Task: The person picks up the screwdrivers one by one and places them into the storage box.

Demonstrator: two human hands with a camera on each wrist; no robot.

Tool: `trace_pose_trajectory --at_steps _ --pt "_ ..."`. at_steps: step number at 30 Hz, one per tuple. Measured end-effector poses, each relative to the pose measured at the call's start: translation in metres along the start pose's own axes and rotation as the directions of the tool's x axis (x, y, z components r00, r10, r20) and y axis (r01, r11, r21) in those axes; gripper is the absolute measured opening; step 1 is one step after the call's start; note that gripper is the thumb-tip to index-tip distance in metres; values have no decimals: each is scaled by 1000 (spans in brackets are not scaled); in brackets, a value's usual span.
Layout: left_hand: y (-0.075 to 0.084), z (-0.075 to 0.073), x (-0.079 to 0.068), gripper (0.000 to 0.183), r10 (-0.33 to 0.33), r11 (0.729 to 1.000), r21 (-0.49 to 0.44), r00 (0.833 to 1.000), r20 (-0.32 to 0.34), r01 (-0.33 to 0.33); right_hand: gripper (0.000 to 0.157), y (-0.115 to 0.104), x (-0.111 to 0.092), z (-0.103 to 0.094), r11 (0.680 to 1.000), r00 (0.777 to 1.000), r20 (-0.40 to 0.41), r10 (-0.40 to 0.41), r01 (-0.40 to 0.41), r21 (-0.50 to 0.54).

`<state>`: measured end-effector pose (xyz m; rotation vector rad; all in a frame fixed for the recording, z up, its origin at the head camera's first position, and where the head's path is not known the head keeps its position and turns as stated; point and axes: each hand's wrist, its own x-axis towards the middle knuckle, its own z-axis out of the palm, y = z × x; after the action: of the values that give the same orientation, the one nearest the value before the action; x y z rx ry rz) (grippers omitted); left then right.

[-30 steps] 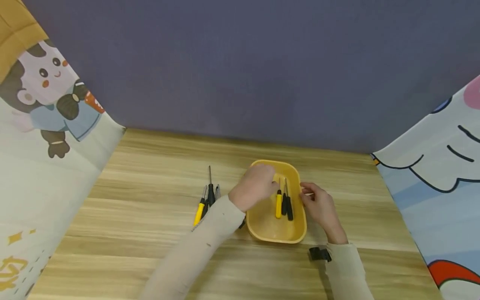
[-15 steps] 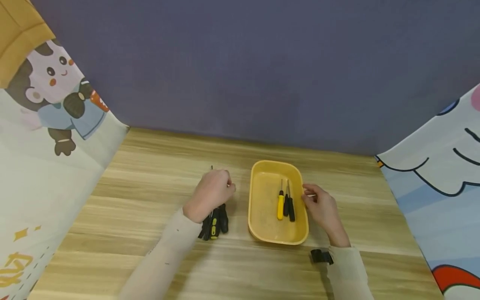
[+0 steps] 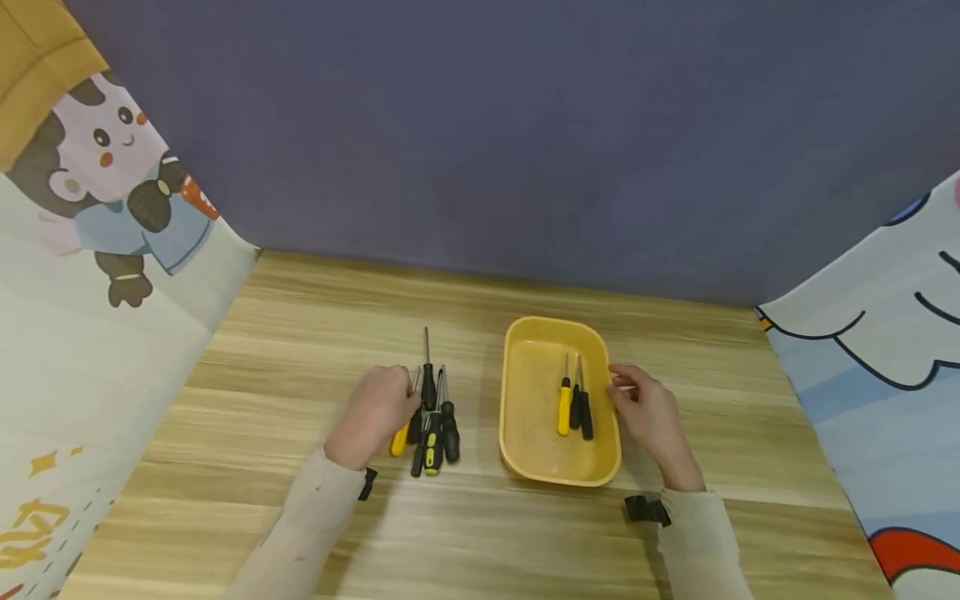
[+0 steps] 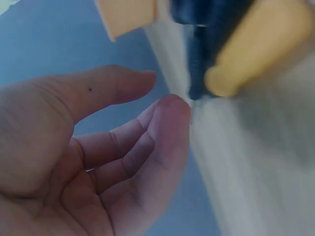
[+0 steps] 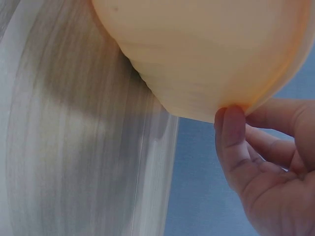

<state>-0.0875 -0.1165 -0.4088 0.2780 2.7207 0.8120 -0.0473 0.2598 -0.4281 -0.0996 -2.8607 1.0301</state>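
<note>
My left hand [image 3: 378,410] hovers at the left side of several screwdrivers on the table. In the left wrist view a gap shows between its thumb [image 4: 123,86] and fingers, with nothing held. Nearest to it are a yellow-handled screwdriver [image 3: 401,440] and a black-handled one [image 3: 415,428]. Beside these lie a black-and-yellow screwdriver [image 3: 432,450], a black screwdriver [image 3: 450,433] and a farther one [image 3: 428,387] pointing away. My right hand [image 3: 651,417] pinches the right rim of a yellow plastic basin [image 3: 528,454]. Inside it lie a yellow screwdriver [image 3: 563,410] and two black ones [image 3: 587,417].
The wood-grain table [image 3: 300,333] ends at a dark blue-grey backdrop [image 3: 480,150]. Printed cartoon panels stand along the left and right sides. Black straps [image 3: 647,510] are on the wrists.
My left hand has moved left, from over the basin to the screwdrivers on the table, and lower. My right hand stays at the basin's rim.
</note>
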Motion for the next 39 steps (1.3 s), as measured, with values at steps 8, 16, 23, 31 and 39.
trace_pose_trajectory --at_steps 8,16,23,31,39 --pt "-23 12 -3 44 -39 999 -10 998 40 39 34 -1 -2 0 999 999 14 35 -35 11" --pt "-27 14 -1 45 -86 995 -47 993 85 90 35 -3 0 -1 999 999 14 47 -47 12" --pt "-27 14 3 47 -87 996 -20 992 92 89 36 -4 -1 -1 998 997 22 68 -68 3" --pt "-28 16 4 48 -115 991 -55 989 93 120 37 -4 -2 -2 997 997 34 74 -74 7" --pt "-31 17 4 51 -127 989 -63 989 75 132 36 -4 -2 -3 997 997 29 78 -78 8"
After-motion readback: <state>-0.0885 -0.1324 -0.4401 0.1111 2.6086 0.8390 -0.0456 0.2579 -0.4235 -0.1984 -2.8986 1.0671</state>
